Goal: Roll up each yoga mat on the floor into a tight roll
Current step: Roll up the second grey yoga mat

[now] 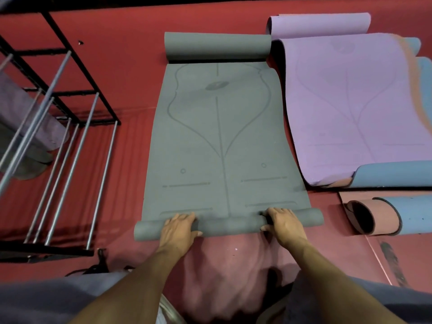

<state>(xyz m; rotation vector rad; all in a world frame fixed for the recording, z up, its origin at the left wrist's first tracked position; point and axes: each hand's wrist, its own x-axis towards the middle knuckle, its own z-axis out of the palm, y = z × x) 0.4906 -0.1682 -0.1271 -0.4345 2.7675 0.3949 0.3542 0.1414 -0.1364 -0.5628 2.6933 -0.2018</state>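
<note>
Red floor (131, 73) carries a grey mat (219, 136), mostly flat, curled at both ends. Just right of it, a purple mat (350, 101) lies over a blue mat (395, 174). Near right, a blue-pink roll (388, 215). Left, a black metal rack (58, 127).

Grey mat (219, 136) — line-patterned — red floor (117, 54)

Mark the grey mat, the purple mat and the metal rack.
grey mat (219, 136): head view, flat middle.
purple mat (346, 94): head view, flat top surface.
metal rack (70, 146): head view, a silver bar.
</note>
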